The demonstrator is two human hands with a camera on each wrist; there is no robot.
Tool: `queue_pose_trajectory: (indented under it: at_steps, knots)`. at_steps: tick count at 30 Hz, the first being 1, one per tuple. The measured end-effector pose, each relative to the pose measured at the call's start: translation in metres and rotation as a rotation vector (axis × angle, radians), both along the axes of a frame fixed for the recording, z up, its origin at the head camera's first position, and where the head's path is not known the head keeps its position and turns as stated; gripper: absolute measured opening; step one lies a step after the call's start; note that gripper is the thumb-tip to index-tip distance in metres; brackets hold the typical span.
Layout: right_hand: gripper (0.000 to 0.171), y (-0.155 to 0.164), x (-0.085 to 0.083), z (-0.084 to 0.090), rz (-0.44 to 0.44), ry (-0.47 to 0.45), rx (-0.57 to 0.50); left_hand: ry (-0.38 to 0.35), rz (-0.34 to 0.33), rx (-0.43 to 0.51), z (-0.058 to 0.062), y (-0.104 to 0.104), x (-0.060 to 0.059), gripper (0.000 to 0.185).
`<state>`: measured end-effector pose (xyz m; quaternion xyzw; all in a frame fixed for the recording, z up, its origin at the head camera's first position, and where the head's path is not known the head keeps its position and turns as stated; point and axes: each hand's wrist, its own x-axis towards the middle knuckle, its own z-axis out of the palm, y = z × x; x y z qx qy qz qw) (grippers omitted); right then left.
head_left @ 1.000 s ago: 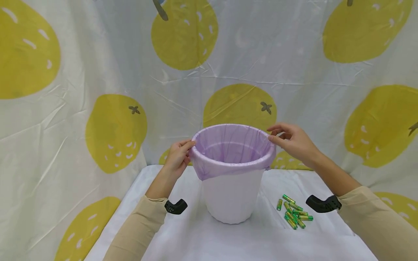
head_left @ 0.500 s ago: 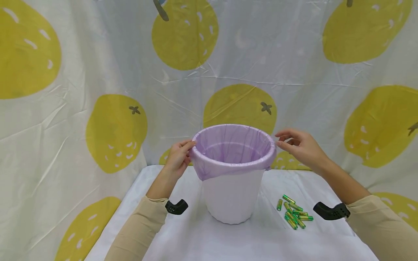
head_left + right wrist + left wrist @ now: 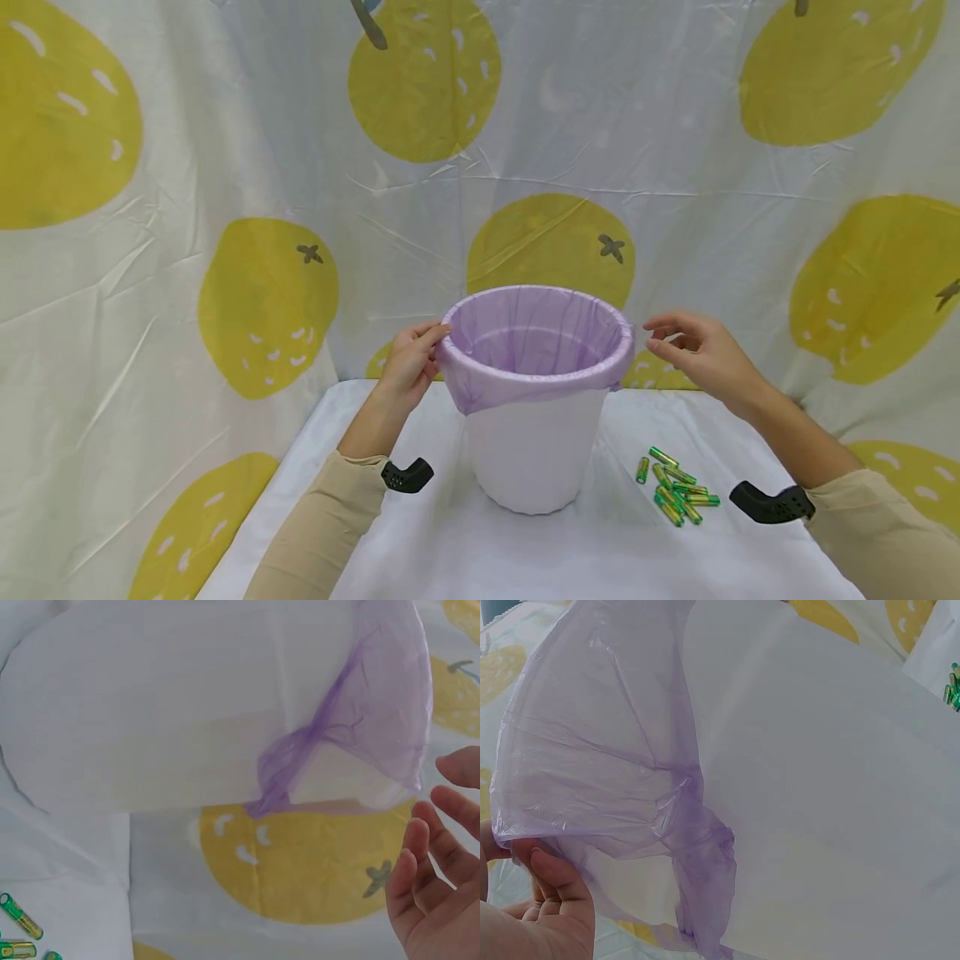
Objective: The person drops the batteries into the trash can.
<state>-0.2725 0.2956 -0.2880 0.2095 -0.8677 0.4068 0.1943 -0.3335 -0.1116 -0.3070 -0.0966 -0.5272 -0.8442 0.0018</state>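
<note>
A white bin stands on the table, lined with a thin purple bag folded over its rim. My left hand holds the bag's folded edge at the bin's left rim; in the left wrist view its fingers curl under the purple film. My right hand hovers just right of the rim with fingers loosely spread, touching nothing; the right wrist view shows its fingers apart from the bag and the bin wall.
Several green and gold batteries lie on the white tablecloth right of the bin. A curtain with yellow fruit prints hangs close behind the table. The table's left edge drops off near my left forearm.
My right hand has let go of the bag's right rim and drawn away to the right and slightly down. The left hand and the bin have stayed put.
</note>
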Motion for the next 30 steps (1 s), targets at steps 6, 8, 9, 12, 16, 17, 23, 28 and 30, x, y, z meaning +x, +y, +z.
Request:
queue_pose_trajectory:
  at_steps: [6, 8, 9, 12, 16, 17, 23, 28, 30]
  knots:
    - [0.029, 0.005, 0.002, -0.012, 0.003, -0.011, 0.005, 0.0, -0.001, 0.008, -0.001, -0.001, 0.001, 0.034]
    - [0.028, 0.006, 0.003, -0.017, 0.005, -0.023, 0.009, -0.004, -0.002, 0.011, -0.001, -0.001, 0.002, 0.034]
    - [0.028, 0.007, 0.003, -0.02, 0.007, -0.026, 0.011, -0.006, -0.002, 0.01, -0.001, -0.001, 0.002, 0.034]
    - [0.025, 0.009, 0.003, -0.028, 0.019, -0.023, 0.01, -0.009, 0.0, 0.011, -0.001, -0.001, 0.002, 0.033]
    - [0.022, 0.013, 0.002, -0.041, 0.055, -0.012, -0.014, -0.004, 0.003, 0.008, 0.0, 0.0, 0.002, 0.034]
    - [0.022, 0.014, 0.002, -0.044, 0.066, -0.014, -0.018, -0.002, 0.006, 0.004, 0.001, 0.0, 0.002, 0.034]
    - [0.023, 0.024, 0.006, -0.064, 0.096, -0.048, -0.024, 0.001, 0.0, -0.008, 0.0, 0.001, 0.0, 0.033]
    - [0.022, 0.031, 0.008, -0.078, 0.093, -0.066, -0.031, 0.008, -0.003, -0.014, -0.001, 0.0, -0.001, 0.034]
    - [0.022, 0.034, 0.007, -0.085, 0.085, -0.078, -0.025, 0.008, 0.001, -0.015, -0.001, 0.0, -0.001, 0.034]
